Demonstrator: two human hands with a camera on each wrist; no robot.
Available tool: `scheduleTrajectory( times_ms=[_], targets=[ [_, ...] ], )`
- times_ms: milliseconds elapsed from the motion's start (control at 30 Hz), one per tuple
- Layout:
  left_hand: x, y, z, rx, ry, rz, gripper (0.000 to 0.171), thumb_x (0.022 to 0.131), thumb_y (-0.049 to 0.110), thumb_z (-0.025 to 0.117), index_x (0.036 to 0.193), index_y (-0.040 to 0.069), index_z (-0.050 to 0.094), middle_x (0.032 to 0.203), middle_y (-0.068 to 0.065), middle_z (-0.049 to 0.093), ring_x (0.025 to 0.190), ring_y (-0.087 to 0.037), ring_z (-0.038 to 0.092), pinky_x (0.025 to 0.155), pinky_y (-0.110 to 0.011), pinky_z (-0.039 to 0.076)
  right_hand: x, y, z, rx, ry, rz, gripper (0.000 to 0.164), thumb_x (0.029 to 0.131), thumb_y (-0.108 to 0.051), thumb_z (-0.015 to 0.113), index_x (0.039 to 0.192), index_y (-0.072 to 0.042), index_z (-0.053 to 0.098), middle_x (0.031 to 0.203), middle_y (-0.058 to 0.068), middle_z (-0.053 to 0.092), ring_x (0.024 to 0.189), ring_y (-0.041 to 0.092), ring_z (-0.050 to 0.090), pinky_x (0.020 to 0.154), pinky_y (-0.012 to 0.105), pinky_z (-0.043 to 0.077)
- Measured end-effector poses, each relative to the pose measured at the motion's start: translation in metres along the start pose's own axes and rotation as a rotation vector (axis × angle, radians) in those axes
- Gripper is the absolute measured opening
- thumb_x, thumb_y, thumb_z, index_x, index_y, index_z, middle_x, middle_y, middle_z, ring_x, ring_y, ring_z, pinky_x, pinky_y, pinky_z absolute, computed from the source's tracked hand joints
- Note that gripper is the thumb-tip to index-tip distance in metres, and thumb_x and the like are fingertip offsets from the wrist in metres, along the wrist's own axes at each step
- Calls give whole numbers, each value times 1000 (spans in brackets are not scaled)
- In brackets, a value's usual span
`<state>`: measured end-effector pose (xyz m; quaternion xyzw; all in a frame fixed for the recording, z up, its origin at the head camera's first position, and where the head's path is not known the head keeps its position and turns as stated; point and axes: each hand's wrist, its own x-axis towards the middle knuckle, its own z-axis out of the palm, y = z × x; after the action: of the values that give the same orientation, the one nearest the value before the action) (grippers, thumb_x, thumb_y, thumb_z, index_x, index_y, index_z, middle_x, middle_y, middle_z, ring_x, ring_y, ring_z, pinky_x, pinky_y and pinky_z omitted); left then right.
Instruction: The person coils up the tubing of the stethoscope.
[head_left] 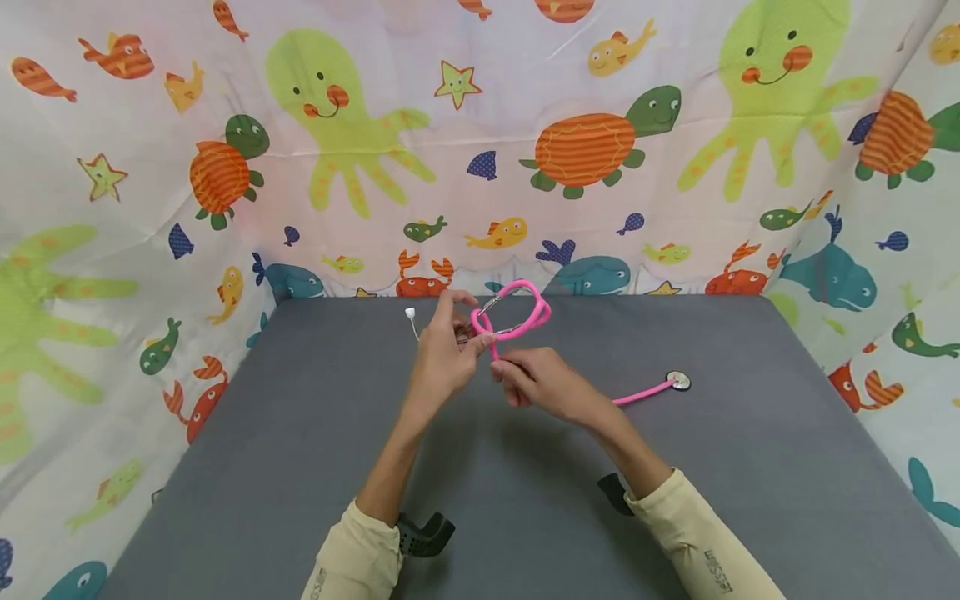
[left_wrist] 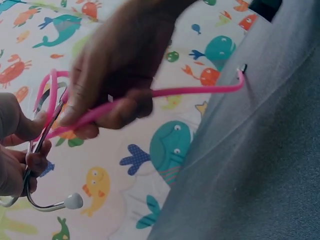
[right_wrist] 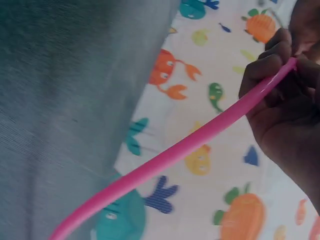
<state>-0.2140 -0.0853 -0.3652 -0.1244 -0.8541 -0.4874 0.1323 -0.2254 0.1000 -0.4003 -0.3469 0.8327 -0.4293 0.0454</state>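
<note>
A stethoscope with pink tubing [head_left: 542, 313] is held up between both hands above the grey table. My left hand [head_left: 444, 354] grips its metal binaurals together with a loop of the tubing. One white ear tip [head_left: 410, 312] sticks out past that hand; in the left wrist view the ear tip [left_wrist: 73, 201] ends a curved metal tube. My right hand [head_left: 546, 382] pinches the tubing just below the loop, close beside the left fingers. From there the pink tube [right_wrist: 175, 156] runs down to the round chest piece [head_left: 678, 381], which lies on the table at the right.
The grey tabletop [head_left: 750, 467] spreads beneath both arms. A white curtain [head_left: 495, 50] printed with sea animals hangs behind the table and along both sides. Dark straps [head_left: 426, 535] sit on the wrists by the cream sleeves.
</note>
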Motion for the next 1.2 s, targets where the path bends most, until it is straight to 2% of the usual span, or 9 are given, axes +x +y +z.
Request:
scheduleTrajectory(
  times_ms=[100, 233, 467, 533, 600, 700, 767, 933, 1200],
  targets=[
    [2, -1, 3, 15, 22, -12, 50, 91, 3, 78, 132, 7, 49, 101, -17, 74, 89, -30, 74, 90, -43, 62, -3, -15, -1, -136, 12, 34, 19, 106, -21, 60, 91, -11, 65, 63, -3, 53, 55, 7, 48, 58, 22, 44],
    [3, -2, 5, 27, 25, -23, 50, 91, 2, 78, 132, 6, 50, 103, -18, 75, 93, -32, 76, 93, -45, 62, -6, -33, -3, -346, 0, 80, 20, 105, -26, 63, 95, -9, 66, 62, -3, 46, 54, 7, 44, 55, 20, 39],
    [3, -1, 3, 79, 17, -21, 49, 91, 3, 77, 132, 4, 50, 98, -17, 74, 82, -28, 70, 75, -38, 60, -10, -49, -4, -583, 10, 4, 22, 100, -28, 71, 95, -8, 66, 61, -3, 42, 51, 7, 40, 52, 18, 35],
    [4, 0, 3, 119, 11, -16, 47, 92, 4, 77, 131, 4, 50, 98, -15, 74, 81, -26, 68, 72, -35, 58, -11, -53, -6, -663, 25, -24, 22, 97, -27, 75, 97, -7, 65, 61, -2, 46, 53, 9, 44, 54, 20, 39],
    [3, 1, 4, 177, -3, -8, 43, 92, 5, 77, 127, 4, 53, 98, -13, 74, 82, -24, 68, 70, -32, 56, -12, -57, -9, -759, 47, -63, 24, 93, -25, 80, 101, -7, 67, 66, -1, 60, 60, 12, 56, 60, 22, 49],
    [2, 3, 5, 280, -24, 16, 34, 92, 7, 78, 120, 5, 58, 97, -11, 74, 81, -21, 69, 66, -26, 55, -11, -61, -14, -903, 85, -140, 29, 88, -21, 85, 107, -5, 71, 84, 4, 75, 77, 19, 67, 76, 30, 59],
    [1, 4, 7, 333, -40, 53, 28, 91, 6, 78, 115, 4, 61, 92, -11, 74, 77, -19, 68, 62, -23, 52, -11, -61, -18, -968, 112, -190, 36, 81, -19, 90, 110, -4, 74, 97, 7, 78, 91, 22, 67, 87, 32, 59],
    [-4, 5, 9, 378, -92, 167, 17, 93, 4, 75, 107, 3, 65, 80, -8, 70, 65, -15, 57, 56, -18, 40, -8, -54, -26, -961, 203, -277, 45, 69, -10, 97, 106, 0, 74, 103, 11, 62, 99, 26, 53, 86, 32, 52],
    [-9, 4, 3, 317, -199, 204, 18, 95, 4, 72, 113, 2, 68, 87, -10, 73, 66, -15, 55, 57, -18, 43, -2, -38, -30, -733, 330, -318, 28, 75, -3, 92, 97, -2, 75, 95, 9, 67, 92, 23, 57, 80, 30, 56]
  ],
)
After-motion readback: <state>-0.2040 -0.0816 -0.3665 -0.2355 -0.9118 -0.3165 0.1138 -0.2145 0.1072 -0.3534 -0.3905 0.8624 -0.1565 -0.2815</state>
